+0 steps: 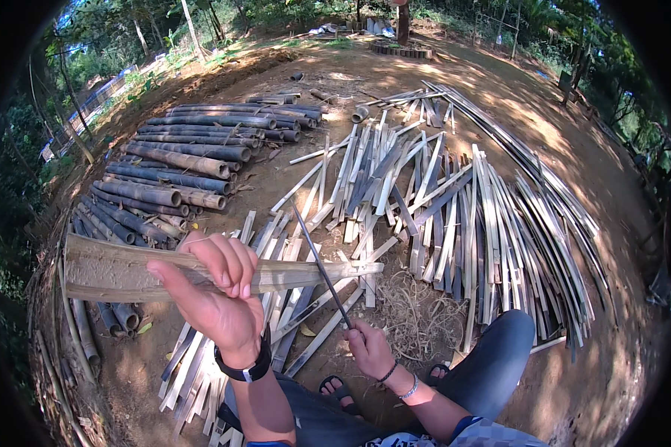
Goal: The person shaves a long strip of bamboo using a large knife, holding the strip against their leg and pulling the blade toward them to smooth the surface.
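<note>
A wide split bamboo piece [119, 274] is held level across my front by my left hand [220, 294], its fingers curled over the upper edge. Its pale inner face shows, and it narrows toward the right end. In my right hand [369, 349] is a long, narrow-bladed knife [323, 270], slanting up and to the left. The dark blade crosses the narrow part of the bamboo; whether it touches or cuts in I cannot tell. The knife's handle is mostly hidden by my fingers.
Dark bamboo poles [175, 160] lie stacked at the left. Split bamboo strips [492, 238] spread over the middle and right, with more strips [194, 365] beneath my left arm. Shavings [417, 316] litter the soil near my sandalled feet. A tree trunk [402, 26] stands far back.
</note>
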Tool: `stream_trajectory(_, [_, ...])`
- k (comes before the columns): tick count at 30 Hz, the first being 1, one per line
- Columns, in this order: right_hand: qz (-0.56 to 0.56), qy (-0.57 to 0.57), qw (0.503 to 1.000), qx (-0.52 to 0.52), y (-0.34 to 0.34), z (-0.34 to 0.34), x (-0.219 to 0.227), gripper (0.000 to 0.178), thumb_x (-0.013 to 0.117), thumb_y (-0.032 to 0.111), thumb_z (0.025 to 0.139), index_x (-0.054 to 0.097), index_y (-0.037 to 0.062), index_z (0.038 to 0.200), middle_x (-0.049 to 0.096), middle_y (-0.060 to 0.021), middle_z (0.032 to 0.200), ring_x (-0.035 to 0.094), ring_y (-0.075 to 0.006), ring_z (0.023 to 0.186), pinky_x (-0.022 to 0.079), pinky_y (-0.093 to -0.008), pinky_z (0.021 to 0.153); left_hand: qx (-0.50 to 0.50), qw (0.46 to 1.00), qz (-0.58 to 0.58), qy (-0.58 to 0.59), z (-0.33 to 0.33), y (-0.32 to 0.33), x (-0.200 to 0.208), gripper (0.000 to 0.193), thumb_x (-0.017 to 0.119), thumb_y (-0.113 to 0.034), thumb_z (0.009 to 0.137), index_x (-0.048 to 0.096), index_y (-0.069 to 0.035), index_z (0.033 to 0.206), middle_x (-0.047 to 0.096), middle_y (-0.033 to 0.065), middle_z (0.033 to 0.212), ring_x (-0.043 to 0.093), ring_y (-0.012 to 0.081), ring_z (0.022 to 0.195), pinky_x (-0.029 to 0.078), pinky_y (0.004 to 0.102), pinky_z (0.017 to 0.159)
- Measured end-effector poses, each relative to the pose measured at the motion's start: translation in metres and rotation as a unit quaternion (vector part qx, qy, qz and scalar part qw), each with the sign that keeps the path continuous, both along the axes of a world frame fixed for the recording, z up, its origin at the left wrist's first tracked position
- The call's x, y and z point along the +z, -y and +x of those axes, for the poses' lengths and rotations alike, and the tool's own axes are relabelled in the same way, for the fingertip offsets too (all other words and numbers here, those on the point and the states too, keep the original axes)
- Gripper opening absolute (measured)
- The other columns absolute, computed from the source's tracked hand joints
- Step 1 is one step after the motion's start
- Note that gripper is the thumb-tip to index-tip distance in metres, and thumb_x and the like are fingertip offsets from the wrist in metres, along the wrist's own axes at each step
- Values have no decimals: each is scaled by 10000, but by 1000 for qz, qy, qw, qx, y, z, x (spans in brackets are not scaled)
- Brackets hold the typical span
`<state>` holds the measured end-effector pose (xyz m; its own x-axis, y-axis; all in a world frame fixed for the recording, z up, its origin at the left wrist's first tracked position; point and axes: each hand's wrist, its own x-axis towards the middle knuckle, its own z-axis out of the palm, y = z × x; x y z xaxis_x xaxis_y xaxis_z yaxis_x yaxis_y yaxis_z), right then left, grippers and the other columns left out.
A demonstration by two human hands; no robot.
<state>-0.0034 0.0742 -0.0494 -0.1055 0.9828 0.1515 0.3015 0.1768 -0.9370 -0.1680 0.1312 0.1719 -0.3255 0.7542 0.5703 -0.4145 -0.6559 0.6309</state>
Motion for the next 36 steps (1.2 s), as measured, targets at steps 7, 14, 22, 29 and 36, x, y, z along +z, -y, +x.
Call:
stream_trajectory(7, [-114,-9,993,-4,-2,23,-23,477,436,375,992,585,-22,774,552,-152,561,581,-305,549,437,-409,560,4,998,50,-33,-3,-1,-3,687,310,-805,842,297,-147,646,266,-45,545,233,59,434,220,209,466])
stream_trajectory(14, [-130,2,989,-73,-15,44,-68,469,452,374,985,574,-11,748,559,-147,577,565,-293,538,436,-401,557,-36,994,87,-49,23,0,-1,715,300,-845,803,295,-149,643,281,-48,539,253,54,428,226,210,444])
stream_trajectory(22, [-76,5,996,-39,1,45,-50,447,447,351,988,603,1,758,576,-139,579,614,-264,569,458,-384,565,-63,991,96,-74,26,7,1,703,337,-831,811,308,-151,637,278,-48,516,258,58,411,223,213,441])
stream_trajectory(29, [-145,-36,989,-22,0,43,-34,502,434,400,991,606,-10,758,577,-129,568,607,-265,560,459,-405,567,-5,996,71,-51,17,3,1,680,347,-815,825,309,-157,657,272,-60,515,250,45,435,198,202,444])
stream_trajectory(36, [-156,24,982,-105,-27,56,-97,530,424,422,993,618,-18,770,588,-138,583,599,-270,556,465,-395,583,-26,995,80,-60,27,1,1,661,364,-786,847,292,-157,657,260,-51,529,232,58,443,202,207,453])
